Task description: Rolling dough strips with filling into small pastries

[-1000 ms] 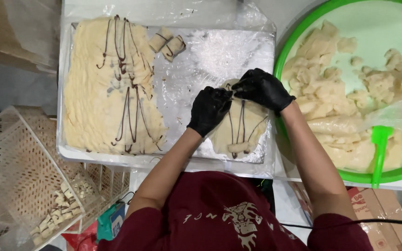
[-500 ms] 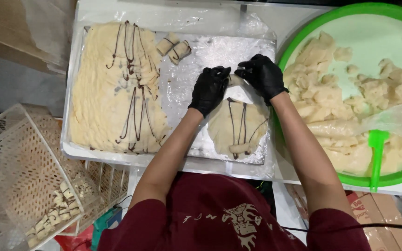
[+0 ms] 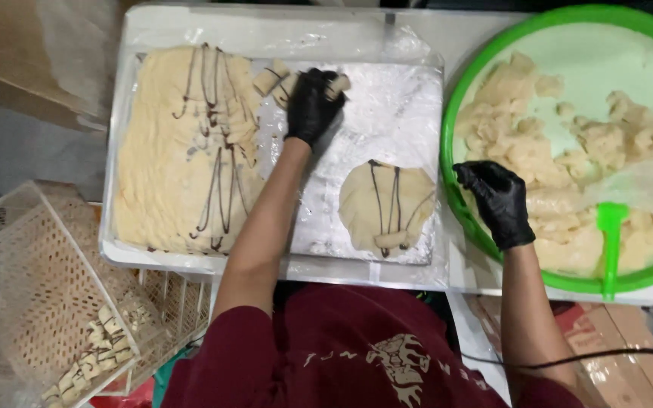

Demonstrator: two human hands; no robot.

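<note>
- Rolled dough piece (image 3: pixel 338 81) sits at 12 o'clock on the foil-covered tray (image 3: pixel 410 98), pinched in the left hand (image 3: pixel 311 106), close to two finished rolls (image 3: pixel 275 78), probably to group them.
- Flat dough round (image 3: pixel 387 205) with chocolate lines lies at 6 o'clock from it.
- Right hand (image 3: pixel 496 200), loosely curled and holding nothing, rests at the green basin (image 3: pixel 449 136) rim at 3 o'clock, where the raw dough (image 3: pixel 561 143) is.

We count two gloved hands (image 3: pixel 313 106), one green basin (image 3: pixel 451 121) by our right, one round dough sheet (image 3: pixel 387 204) between them, and two baskets (image 3: pixel 32 317) off our left.
</note>
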